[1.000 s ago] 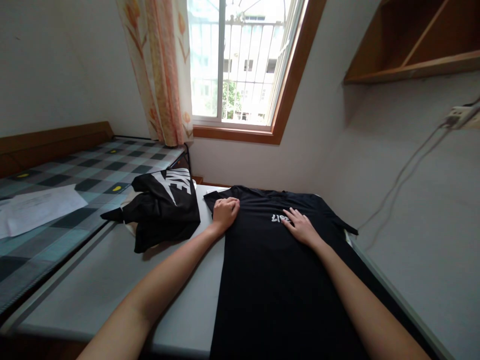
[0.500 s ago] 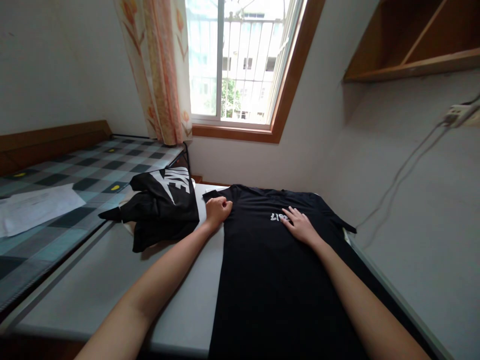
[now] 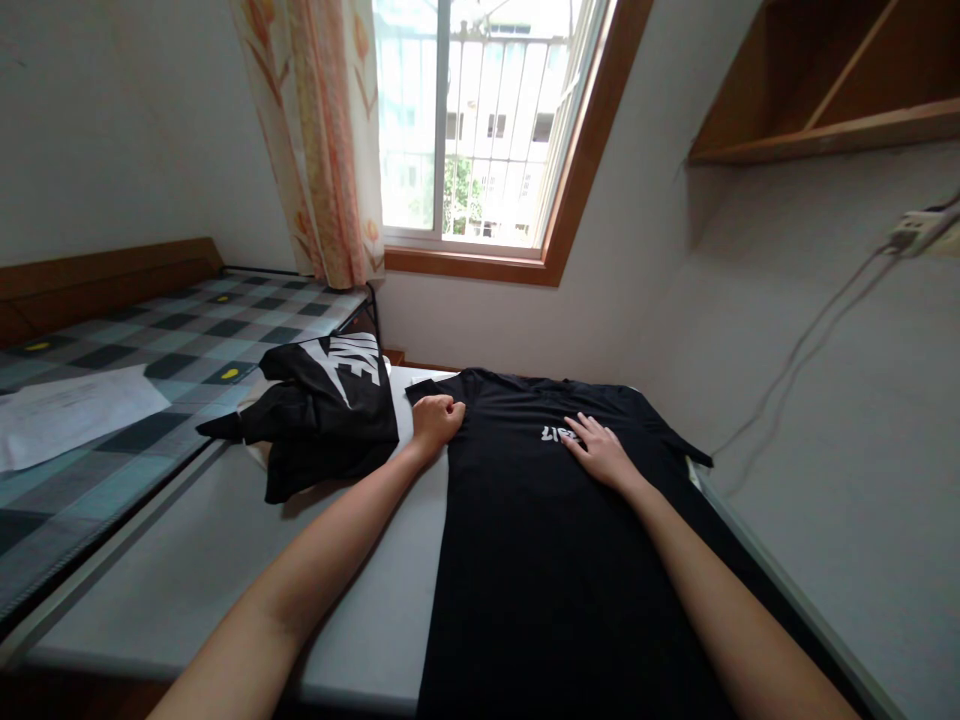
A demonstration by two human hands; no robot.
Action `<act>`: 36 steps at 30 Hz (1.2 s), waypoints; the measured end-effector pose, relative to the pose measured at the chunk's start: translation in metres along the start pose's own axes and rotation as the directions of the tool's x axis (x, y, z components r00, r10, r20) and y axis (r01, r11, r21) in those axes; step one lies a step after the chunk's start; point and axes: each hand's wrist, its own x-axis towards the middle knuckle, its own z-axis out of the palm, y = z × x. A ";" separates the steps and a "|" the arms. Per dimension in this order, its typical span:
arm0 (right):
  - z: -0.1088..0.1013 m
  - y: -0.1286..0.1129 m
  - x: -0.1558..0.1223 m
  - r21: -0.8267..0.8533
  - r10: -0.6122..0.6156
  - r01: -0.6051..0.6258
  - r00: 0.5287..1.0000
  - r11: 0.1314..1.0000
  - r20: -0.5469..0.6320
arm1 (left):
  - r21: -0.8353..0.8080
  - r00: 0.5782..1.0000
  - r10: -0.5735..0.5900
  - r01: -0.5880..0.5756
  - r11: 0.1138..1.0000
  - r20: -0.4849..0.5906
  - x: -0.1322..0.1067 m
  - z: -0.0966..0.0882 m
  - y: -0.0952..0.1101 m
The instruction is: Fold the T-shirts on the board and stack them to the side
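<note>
A black T-shirt (image 3: pixel 540 560) lies spread flat on the white tabletop (image 3: pixel 367 620), its collar end toward the window and a small pale print on the chest. At its left edge, by the sleeve, my left hand (image 3: pixel 437 420) is closed in a fist on the cloth; the fingertips are hidden. My right hand (image 3: pixel 600 452) rests open, palm down, on the chest with fingers spread, partly covering the print. Left of the shirt, a bunched black garment (image 3: pixel 322 420) with white NIKE lettering lies crumpled on the tabletop.
A checked mattress (image 3: pixel 97 350) with paper sheets (image 3: pixel 82 410) on it runs along the left. Beyond the table are a flowered curtain (image 3: pixel 330 150) and a barred window (image 3: pixel 495 130). On the right, a wall carries a wooden shelf (image 3: pixel 825 140) and a socket with hanging cables (image 3: pixel 911 232).
</note>
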 end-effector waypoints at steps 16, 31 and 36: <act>0.001 0.000 0.000 0.002 0.002 -0.002 1.000 1.000 -0.008 | 0.030 0.999 0.020 -0.021 0.999 0.047 0.000 -0.002 0.003; 0.002 0.001 -0.001 0.012 0.001 -0.001 1.000 1.000 -0.021 | 0.068 0.997 -0.003 -0.003 0.998 0.083 0.000 -0.001 0.001; 0.002 0.001 0.000 0.013 -0.002 0.002 1.000 1.000 -0.026 | 0.135 0.992 0.013 -0.030 0.990 0.125 0.007 -0.011 0.005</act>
